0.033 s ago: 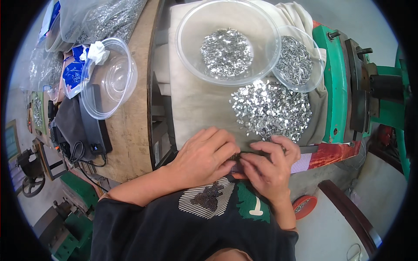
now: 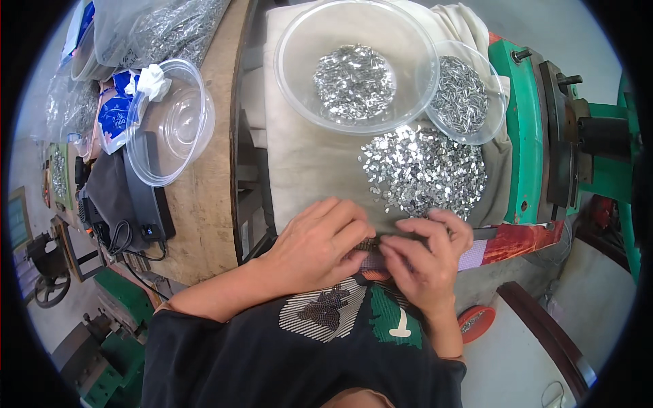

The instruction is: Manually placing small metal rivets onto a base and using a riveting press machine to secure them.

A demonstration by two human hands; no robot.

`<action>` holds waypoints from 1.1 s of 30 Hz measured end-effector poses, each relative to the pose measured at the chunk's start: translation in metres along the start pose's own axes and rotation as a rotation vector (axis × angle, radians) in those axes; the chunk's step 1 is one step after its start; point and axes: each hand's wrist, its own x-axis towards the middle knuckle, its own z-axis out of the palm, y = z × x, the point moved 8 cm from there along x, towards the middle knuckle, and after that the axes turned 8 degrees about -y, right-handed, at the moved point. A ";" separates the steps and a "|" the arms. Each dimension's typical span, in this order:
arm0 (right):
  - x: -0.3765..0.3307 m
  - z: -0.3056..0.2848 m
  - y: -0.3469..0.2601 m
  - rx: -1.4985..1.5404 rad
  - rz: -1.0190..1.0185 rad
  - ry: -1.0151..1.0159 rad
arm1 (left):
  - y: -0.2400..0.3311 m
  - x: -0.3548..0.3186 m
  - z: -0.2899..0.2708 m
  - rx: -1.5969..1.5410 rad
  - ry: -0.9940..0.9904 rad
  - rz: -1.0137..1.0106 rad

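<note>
My left hand [image 2: 320, 238] is closed at the near edge of the cloth [image 2: 313, 163], its thumb and fingers pinched together. Facing it is my right hand [image 2: 430, 255], its fingers bent and its thumb close to the index finger. Something small and dark shows between the fingertips, too hidden to name. Just beyond my right hand lies a loose pile of small shiny metal pieces [image 2: 428, 173]. Behind the pile stand a large clear plastic bowl [image 2: 289, 88] with flat metal bits in it and a smaller clear tub [image 2: 498, 102] of thin metal pins.
To the left, a wooden table [image 2: 197, 224] bears a tilted clear container [image 2: 170, 146], a black power adapter [image 2: 146, 197] and bags of metal pieces [image 2: 180, 30]. A green machine [image 2: 520, 129] borders the cloth on the right. A red basin [image 2: 486, 326] is on the floor.
My right hand has shifted slightly right and away from my left hand, widening the gap between the fingertips. My left hand has hardly moved.
</note>
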 end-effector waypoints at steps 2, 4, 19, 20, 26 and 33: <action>0.006 -0.006 0.009 -0.074 0.047 0.066 | -0.002 0.002 -0.005 -0.046 0.016 -0.017; 0.012 -0.006 0.009 -0.102 0.041 0.092 | -0.008 0.005 -0.010 -0.040 0.041 -0.083; 0.006 -0.007 0.012 -0.054 0.018 0.037 | -0.012 0.035 -0.007 0.208 0.071 -0.057; 0.001 -0.007 0.010 -0.040 0.015 0.008 | -0.012 0.035 -0.007 0.206 0.069 -0.055; -0.009 -0.004 0.007 -0.054 0.025 -0.077 | -0.011 0.026 -0.008 0.178 0.047 -0.097; 0.024 -0.004 0.013 -0.190 -0.024 0.085 | -0.022 0.027 -0.008 0.087 -0.042 -0.189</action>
